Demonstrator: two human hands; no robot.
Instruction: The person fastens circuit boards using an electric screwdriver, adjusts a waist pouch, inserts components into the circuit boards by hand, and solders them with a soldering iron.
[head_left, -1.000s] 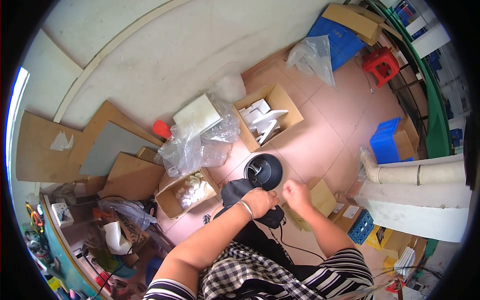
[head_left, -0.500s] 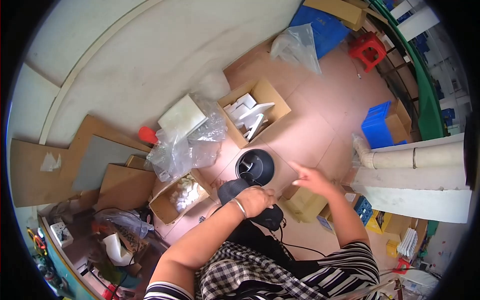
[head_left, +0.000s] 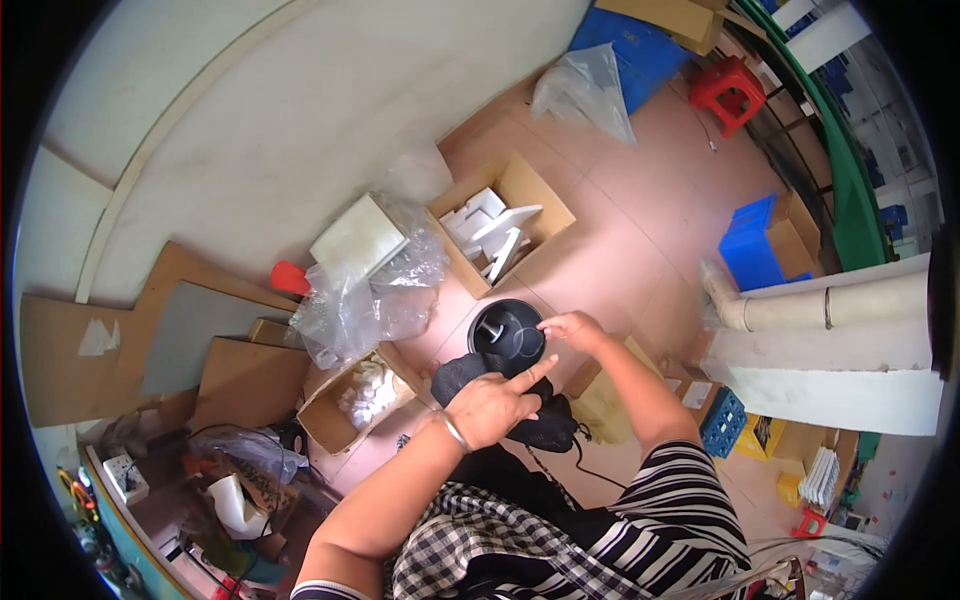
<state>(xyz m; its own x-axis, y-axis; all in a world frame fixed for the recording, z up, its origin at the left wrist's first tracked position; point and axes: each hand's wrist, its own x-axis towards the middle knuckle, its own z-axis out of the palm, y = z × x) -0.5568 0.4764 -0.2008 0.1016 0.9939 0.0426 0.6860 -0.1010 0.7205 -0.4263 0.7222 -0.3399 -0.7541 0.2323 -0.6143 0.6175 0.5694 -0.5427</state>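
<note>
Where the pink tiled floor (head_left: 640, 225) meets the pale wall (head_left: 250, 170), a cardboard box (head_left: 524, 180) stands open, holding white boards (head_left: 512, 222) set at slanting angles. To its left lie clear plastic bags (head_left: 345, 312), with a white slab (head_left: 358, 238) above them and a red object (head_left: 289, 277) beside. Nearer to me, a smaller carton (head_left: 330, 430) contains white pieces (head_left: 370, 392); flat cardboard sheets (head_left: 248, 380) lean farther left. On the right are a red stool (head_left: 722, 90), a blue crate (head_left: 750, 245) and a pale pipe (head_left: 775, 312). A yellowish box (head_left: 610, 405) lies beneath my right forearm and is partly hidden by it.

The black bucket (head_left: 518, 315) is on the floor directly ahead of me, with a metallic fitting (head_left: 491, 329) inside. Between it and my body is a black mesh-like bundle (head_left: 458, 380), which overlaps the bucket's near rim in this view.

My left hand (head_left: 495, 403) is over the bundle, index finger extended toward the bucket and the others curled; whether they grip anything I cannot tell. My right hand (head_left: 573, 329) is at the bucket's right rim, thumb and index fingertips close together; whether something thin is pinched there, or the rim touched, I cannot tell.
</note>
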